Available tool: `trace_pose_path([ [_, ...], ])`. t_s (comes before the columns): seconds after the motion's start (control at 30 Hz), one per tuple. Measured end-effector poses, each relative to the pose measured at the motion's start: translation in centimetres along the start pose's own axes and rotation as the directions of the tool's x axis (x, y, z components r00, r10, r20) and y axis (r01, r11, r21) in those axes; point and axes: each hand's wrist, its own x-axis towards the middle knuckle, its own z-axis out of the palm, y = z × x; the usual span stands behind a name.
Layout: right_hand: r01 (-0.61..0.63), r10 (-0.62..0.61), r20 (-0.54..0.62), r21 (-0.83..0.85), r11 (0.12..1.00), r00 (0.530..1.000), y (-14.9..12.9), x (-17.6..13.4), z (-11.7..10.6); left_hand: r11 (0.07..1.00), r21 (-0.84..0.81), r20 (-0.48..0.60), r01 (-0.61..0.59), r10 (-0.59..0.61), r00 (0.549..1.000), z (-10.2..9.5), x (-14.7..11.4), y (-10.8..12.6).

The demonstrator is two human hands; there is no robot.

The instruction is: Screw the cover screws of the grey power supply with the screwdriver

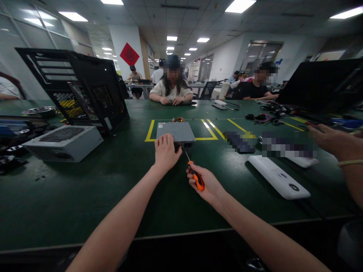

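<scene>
A grey computer power supply unit (177, 130) rests on the green table in front of me, its coloured cables bunched behind it. My left hand (166, 153) grips its near left edge, fingers bent over the top and thumb at the near face. In my right hand (205, 181) is a screwdriver (199, 181) with an orange and black handle. The screwdriver's thin shaft points up and away to the near face of the unit, beside the power socket (187, 145). I cannot make out whether the tip touches a screw.
On the left stand a black computer case (85, 83) and another power supply unit (65, 141). To the right lie a white power bank-like device (279, 177), a phone (239, 142) and loose cables (262, 118). A co-worker's hand (337, 141) reaches in from the right; a person (172, 88) sits opposite.
</scene>
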Motion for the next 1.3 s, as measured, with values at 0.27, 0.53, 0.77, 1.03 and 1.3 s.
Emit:
trace_pose_path([
  [0.27, -0.014, 0.014, 0.002, -0.001, 1.0, 1.0, -0.03, -0.07, 0.13, 1.0, 0.026, -0.015, -0.002, 0.002, 1.0, 0.12, 0.04, 0.02],
  [0.53, -0.061, 0.061, 0.03, -0.008, 0.998, 0.998, 0.04, 0.09, -0.04, 0.999, 0.044, -0.016, -0.008, 0.009, 1.0, 0.02, 0.1, 0.15],
  [0.77, -0.034, 0.034, 0.015, 0.004, 0.999, 0.999, -0.01, 0.12, -0.01, 1.0, 0.028, -0.023, 0.002, -0.001, 1.0, 0.17, 0.07, 0.05],
  [1.03, -0.034, 0.034, 0.011, 0.015, 0.999, 0.999, -0.02, 0.01, -0.04, 0.999, 0.038, -0.032, 0.005, -0.004, 0.999, 0.26, 0.08, 0.11],
  [1.3, -0.047, 0.047, 0.002, 0.017, 0.999, 0.999, -0.1, -0.02, 0.04, 0.999, 0.043, -0.034, 0.007, -0.006, 0.999, 0.34, 0.07, 0.09],
])
